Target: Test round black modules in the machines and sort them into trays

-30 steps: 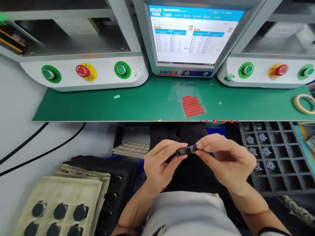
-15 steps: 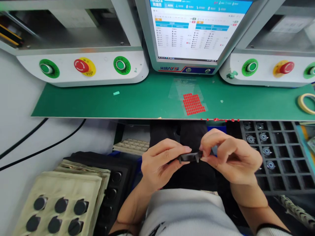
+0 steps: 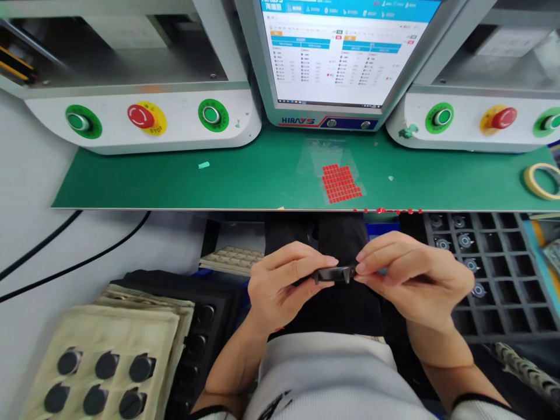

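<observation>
My left hand (image 3: 280, 286) is closed around a thin black watch case (image 3: 335, 274) with small lugs, held edge-on above my lap between thumb and fingers. At the case's right end, the thumb and fingertips of my right hand (image 3: 415, 277) pinch its edge. Whether a smaller part sits between those fingertips is hidden. Several round black watch cases (image 3: 107, 366) lie in a beige moulded tray (image 3: 114, 326) at the lower left. To the right, a black compartment tray (image 3: 503, 280) holds several round parts with silvery centres (image 3: 464, 240).
A green worktop (image 3: 245, 181) crosses in front, carrying a sheet of red stickers (image 3: 341, 184) and a tape roll (image 3: 542, 181). Red bits hang on its front edge. Behind stand a monitor (image 3: 332, 58) and machines with green buttons (image 3: 211, 115) and red stop buttons (image 3: 140, 116).
The fingers of my right hand have straightened from a more curled pinch at the watch case's right end. My left hand keeps its hold; the view has shifted slightly.
</observation>
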A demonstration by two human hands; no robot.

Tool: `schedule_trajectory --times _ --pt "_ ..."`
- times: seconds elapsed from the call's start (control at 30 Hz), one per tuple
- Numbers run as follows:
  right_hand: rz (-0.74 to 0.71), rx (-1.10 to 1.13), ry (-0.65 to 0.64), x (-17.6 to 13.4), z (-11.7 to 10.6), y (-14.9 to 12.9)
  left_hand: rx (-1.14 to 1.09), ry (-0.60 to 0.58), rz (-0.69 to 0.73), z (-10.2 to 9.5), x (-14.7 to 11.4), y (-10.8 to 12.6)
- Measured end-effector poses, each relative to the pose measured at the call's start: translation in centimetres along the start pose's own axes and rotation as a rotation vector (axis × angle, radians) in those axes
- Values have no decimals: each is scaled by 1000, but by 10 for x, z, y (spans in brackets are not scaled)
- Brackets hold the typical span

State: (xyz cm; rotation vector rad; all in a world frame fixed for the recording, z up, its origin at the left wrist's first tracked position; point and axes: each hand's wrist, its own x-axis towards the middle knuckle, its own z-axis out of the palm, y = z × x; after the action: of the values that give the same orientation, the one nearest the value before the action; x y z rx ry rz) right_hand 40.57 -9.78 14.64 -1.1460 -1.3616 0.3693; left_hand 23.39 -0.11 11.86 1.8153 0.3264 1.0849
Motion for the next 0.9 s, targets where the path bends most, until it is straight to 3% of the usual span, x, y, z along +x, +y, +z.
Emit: schedule_trajectory --times 0.13,0.37,0.53,0.7,0.9 --pt "-36 -29 -111 5 -3 -3 -6 -5 24 2 -2 0" --pt "-230 -324 9 -2 12 -5 97 210 68 21 -8 1" --pt "-199 -156 240 -14 19 4 68 189 84 21 -9 0" --pt "-144 -86 134 -16 14 8 33 168 61 17 -8 -3" --pt "-104 -60 133 -14 13 6 5 158 67 16 -6 -6"
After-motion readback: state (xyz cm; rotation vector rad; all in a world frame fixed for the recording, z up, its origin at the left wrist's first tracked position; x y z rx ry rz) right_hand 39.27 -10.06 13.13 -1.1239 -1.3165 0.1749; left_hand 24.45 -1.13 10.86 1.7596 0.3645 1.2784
